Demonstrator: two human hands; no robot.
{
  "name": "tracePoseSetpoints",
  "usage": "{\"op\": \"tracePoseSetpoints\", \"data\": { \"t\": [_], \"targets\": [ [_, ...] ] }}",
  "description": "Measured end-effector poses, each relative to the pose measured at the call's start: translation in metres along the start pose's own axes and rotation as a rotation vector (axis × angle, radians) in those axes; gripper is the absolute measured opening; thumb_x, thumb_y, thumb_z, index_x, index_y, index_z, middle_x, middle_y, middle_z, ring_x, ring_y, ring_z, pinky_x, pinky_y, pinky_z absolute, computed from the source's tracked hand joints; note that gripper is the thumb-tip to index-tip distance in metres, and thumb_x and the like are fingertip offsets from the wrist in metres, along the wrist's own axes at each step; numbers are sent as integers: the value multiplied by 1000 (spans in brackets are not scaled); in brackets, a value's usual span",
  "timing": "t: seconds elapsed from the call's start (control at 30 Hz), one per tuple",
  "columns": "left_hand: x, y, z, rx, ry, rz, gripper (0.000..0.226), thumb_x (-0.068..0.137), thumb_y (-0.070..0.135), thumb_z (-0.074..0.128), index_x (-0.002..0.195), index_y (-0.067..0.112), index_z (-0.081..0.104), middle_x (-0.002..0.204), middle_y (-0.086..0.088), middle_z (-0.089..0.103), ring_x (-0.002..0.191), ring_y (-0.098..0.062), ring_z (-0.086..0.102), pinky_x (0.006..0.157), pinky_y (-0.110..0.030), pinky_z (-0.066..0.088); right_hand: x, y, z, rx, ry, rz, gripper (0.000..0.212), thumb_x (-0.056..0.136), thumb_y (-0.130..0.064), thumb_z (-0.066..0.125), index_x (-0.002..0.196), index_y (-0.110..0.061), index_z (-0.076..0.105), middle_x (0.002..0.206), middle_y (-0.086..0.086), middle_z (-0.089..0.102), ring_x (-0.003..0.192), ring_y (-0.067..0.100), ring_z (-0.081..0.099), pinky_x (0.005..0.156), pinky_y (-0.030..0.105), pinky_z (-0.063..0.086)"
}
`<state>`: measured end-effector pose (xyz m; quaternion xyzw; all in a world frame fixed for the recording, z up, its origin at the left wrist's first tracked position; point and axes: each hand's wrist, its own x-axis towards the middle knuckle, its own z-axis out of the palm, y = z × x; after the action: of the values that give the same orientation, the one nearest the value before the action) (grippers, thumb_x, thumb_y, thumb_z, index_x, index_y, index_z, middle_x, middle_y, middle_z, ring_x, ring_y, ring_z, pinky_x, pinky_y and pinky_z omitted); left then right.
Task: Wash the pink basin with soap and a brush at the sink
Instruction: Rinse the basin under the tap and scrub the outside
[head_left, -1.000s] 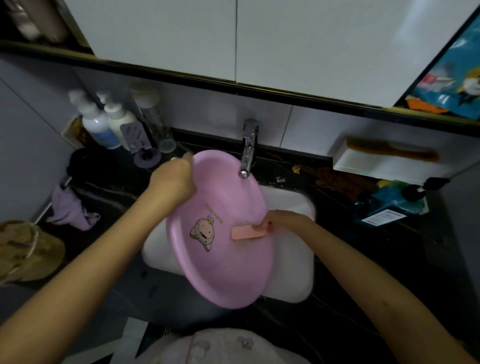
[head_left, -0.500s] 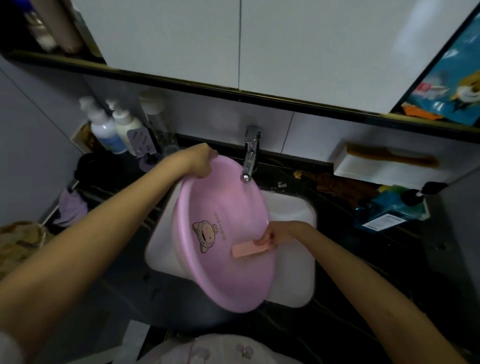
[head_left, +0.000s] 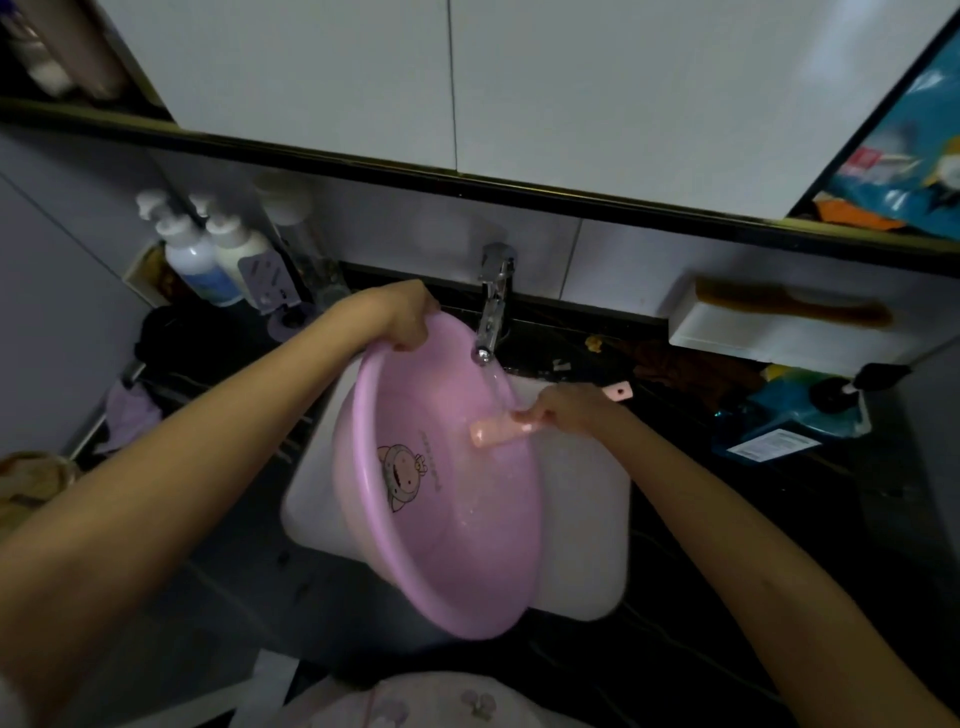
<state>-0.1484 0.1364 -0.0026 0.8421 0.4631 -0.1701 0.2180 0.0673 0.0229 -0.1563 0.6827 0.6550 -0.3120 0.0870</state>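
Over the black counter I count one white sink and one pink basin. The basin stands tilted on edge in the sink, hollow facing me. Its near rim reaches past the sink's front edge in my view. Bare sink shows only to the right of the basin.

Two hands are in view. My left hand has its fingers curled over the basin's far rim, just beside the single tap, which runs water onto the inner wall. My right hand has its fingers wrapped round one pink brush, head against that wall under the stream.

On the right stand one white tray bearing one brown comb and one blue pouch. Two white pump bottles stand behind the left arm.
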Motion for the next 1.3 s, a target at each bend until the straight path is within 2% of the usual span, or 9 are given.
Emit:
{"op": "tracePoseSetpoints", "data": {
  "t": [0.13,0.27,0.43,0.7,0.8,0.87,1.0,1.1,1.3],
  "targets": [
    [0,2,0,3,6,-2,51,62,-7,52,108,8,67,94,-14,70,87,-30,66,72,-37,56,-1,-2,6,109,-179,91,49,83,-66,53,74,-19,65,89,5,66,75,20,58,61,26,33],
    [-1,5,-1,0,10,-12,51,62,-8,53,109,8,67,96,-14,69,88,-30,65,72,-37,55,12,-20,-13,-184,184,-161,39,96,-47,42,108,-23,70,94,2,61,89,24,62,61,26,33],
    [-4,-2,2,-34,24,-43,56,64,-10,50,115,10,66,103,-14,69,94,-30,64,78,-38,55,17,-35,-27,-367,442,-292,23,95,-20,49,109,-22,67,99,9,59,89,28,61,66,31,34],
    [-55,5,10,17,204,-130,57,78,5,55,134,15,49,124,-15,57,110,-33,56,87,-37,48,-23,-23,19,79,-100,173,57,92,-62,40,109,-14,67,109,8,64,97,25,61,78,29,43],
    [-98,17,33,0,292,-218,79,80,5,58,149,14,21,130,-19,46,97,-29,54,72,-33,43,-36,-13,45,422,-258,234,41,87,-52,60,62,-21,70,70,-6,67,70,17,57,62,22,39],
    [-114,24,50,-18,345,-216,88,80,2,59,151,14,9,129,-20,42,81,-21,45,64,-28,37,-43,-11,56,560,-306,242,51,84,-43,68,38,-23,59,44,-12,55,56,12,47,55,18,34],
    [-104,15,42,-143,354,-196,66,78,-3,57,138,7,31,100,-12,48,79,-21,47,57,-24,36,-39,-9,55,610,-244,261,29,78,-48,72,71,-20,69,74,-5,66,75,15,58,62,19,39],
    [-82,3,24,-156,307,-119,41,76,-3,54,116,4,50,91,-10,51,87,-29,56,66,-33,42,-30,-11,47,307,-105,169,54,83,-65,53,108,-21,70,110,2,62,100,23,59,76,27,40],
    [-26,1,-5,-88,80,-75,36,69,-4,52,102,1,67,93,-18,67,86,-33,64,64,-33,50,-3,-32,8,13,165,-52,55,93,-61,37,89,-14,65,99,7,64,94,25,61,77,30,42]
  ]
}}
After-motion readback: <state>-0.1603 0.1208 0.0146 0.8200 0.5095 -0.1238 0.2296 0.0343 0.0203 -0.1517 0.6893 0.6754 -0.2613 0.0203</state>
